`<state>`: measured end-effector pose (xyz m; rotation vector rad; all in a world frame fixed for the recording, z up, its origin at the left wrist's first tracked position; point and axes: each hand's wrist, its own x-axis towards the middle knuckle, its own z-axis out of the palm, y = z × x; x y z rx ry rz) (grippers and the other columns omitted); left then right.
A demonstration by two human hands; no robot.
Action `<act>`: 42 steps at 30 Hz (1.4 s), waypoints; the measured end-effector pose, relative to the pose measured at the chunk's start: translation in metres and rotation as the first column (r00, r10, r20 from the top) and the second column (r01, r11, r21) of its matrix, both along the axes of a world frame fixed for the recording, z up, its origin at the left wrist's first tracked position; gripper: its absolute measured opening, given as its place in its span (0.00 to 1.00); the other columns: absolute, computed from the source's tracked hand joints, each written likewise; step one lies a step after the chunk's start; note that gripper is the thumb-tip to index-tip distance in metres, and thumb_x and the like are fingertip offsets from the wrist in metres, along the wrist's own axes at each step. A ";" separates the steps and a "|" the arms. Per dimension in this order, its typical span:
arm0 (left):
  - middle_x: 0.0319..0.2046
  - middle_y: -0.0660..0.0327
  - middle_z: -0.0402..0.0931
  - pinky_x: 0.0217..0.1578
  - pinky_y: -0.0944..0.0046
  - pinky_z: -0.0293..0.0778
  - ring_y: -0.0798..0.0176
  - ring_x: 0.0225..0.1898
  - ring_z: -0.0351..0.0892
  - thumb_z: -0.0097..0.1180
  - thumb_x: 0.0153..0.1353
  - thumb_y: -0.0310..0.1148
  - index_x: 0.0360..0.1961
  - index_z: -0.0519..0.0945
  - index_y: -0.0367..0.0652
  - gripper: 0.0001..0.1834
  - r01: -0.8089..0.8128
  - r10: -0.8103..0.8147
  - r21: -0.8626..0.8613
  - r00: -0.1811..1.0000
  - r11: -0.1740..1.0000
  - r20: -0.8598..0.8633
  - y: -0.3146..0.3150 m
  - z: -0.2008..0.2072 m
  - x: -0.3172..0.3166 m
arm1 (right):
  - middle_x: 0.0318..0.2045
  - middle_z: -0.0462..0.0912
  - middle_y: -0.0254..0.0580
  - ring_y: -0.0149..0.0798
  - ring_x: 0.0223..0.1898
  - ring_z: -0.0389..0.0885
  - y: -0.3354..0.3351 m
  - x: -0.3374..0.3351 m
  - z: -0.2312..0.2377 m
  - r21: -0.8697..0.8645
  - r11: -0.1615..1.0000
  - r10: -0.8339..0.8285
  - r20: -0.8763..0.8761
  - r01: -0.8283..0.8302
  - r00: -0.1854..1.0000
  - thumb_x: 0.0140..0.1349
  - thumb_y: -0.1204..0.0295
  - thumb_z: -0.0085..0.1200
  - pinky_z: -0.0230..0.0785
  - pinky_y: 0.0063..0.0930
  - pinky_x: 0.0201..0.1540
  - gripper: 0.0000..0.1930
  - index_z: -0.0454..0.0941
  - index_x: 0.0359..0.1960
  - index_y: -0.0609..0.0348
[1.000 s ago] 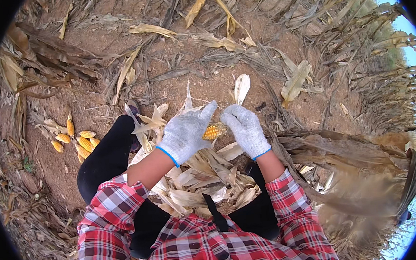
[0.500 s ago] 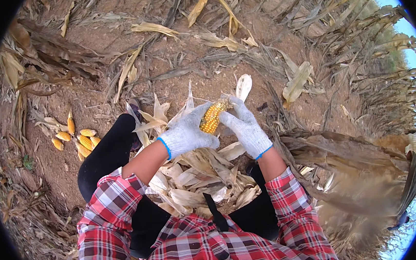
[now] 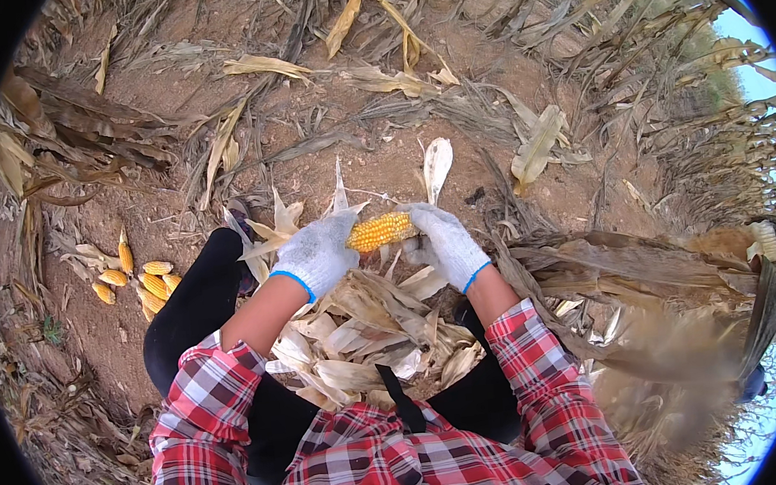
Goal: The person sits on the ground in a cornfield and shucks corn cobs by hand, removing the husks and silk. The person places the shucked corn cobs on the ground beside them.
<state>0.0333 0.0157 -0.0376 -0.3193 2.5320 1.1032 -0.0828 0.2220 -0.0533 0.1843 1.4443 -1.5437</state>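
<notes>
A husked yellow corn cob (image 3: 381, 232) lies level between my two hands, above the middle of the ground in front of me. My left hand (image 3: 318, 252), in a white knit glove with a blue cuff, closes round its left end. Round its right end the fingers of my right hand (image 3: 443, 241), gloved the same way, are wrapped. The bare kernels show between the gloves, and both ends of the cob are hidden. Below my hands, between my legs, lies a heap of pale dry husks (image 3: 367, 322).
Several husked cobs (image 3: 153, 286) lie on the soil to the left, beyond my left knee (image 3: 193, 290). Dry stalks and leaves (image 3: 618, 265) lean in on the right, partly blurred close by. A loose dry leaf (image 3: 540, 144) rests on the soil ahead, and standing stalks (image 3: 711, 126) line the right.
The cob has turned from a steep slant to nearly level. My left hand has shifted to its left end, and my right hand now wraps the right end. The view has shifted slightly.
</notes>
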 end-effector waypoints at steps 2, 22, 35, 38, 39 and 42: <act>0.49 0.43 0.77 0.51 0.47 0.73 0.43 0.52 0.78 0.60 0.55 0.37 0.59 0.70 0.40 0.30 0.032 -0.030 -0.136 0.999 0.990 0.016 -0.002 0.008 -0.002 | 0.38 0.81 0.33 0.26 0.31 0.77 -0.009 0.011 0.013 0.094 0.975 0.205 -0.035 -0.202 0.978 0.67 0.60 0.54 0.73 0.20 0.33 0.21 0.74 0.56 0.59; 0.46 0.45 0.81 0.47 0.49 0.77 0.40 0.46 0.81 0.53 0.58 0.35 0.53 0.77 0.38 0.22 0.418 -0.412 -0.119 0.908 0.901 0.071 0.028 -0.008 0.007 | 0.37 0.82 0.45 0.41 0.39 0.80 -0.170 0.073 0.060 0.030 0.928 0.318 -0.580 -0.371 0.750 0.61 0.57 0.59 0.72 0.34 0.43 0.30 0.69 0.59 0.63; 0.46 0.47 0.80 0.50 0.49 0.74 0.44 0.49 0.79 0.59 0.53 0.43 0.52 0.76 0.44 0.26 0.432 -0.431 -0.272 0.900 0.860 0.067 0.027 -0.006 -0.005 | 0.36 0.80 0.41 0.33 0.34 0.81 0.102 0.124 0.177 -0.047 0.823 0.431 -0.596 -0.565 0.677 0.55 0.68 0.68 0.75 0.29 0.39 0.26 0.75 0.55 0.61; 0.50 0.46 0.78 0.53 0.49 0.73 0.44 0.53 0.77 0.59 0.55 0.44 0.54 0.75 0.43 0.27 0.481 -0.465 -0.308 0.876 0.821 0.130 0.028 -0.020 0.002 | 0.39 0.82 0.56 0.45 0.35 0.84 0.189 0.133 0.176 -0.387 0.920 -0.080 -0.341 -0.063 0.937 0.48 0.63 0.72 0.77 0.37 0.36 0.27 0.79 0.44 0.74; 0.52 0.46 0.77 0.54 0.50 0.72 0.45 0.54 0.76 0.59 0.55 0.45 0.55 0.74 0.42 0.28 0.486 -0.446 -0.288 0.873 0.825 0.196 0.032 -0.016 0.003 | 0.34 0.83 0.55 0.43 0.29 0.83 0.212 0.131 0.177 -0.248 0.966 -0.160 -0.337 0.076 0.928 0.50 0.58 0.69 0.77 0.35 0.33 0.26 0.80 0.39 0.73; 0.58 0.45 0.73 0.60 0.53 0.68 0.46 0.59 0.72 0.61 0.54 0.44 0.62 0.71 0.41 0.35 0.452 -0.389 -0.215 0.878 0.866 0.279 0.037 -0.027 0.018 | 0.35 0.82 0.40 0.32 0.33 0.81 0.275 0.125 0.120 -0.177 0.830 -0.551 -0.413 0.529 0.725 0.66 0.70 0.52 0.76 0.26 0.36 0.13 0.76 0.49 0.63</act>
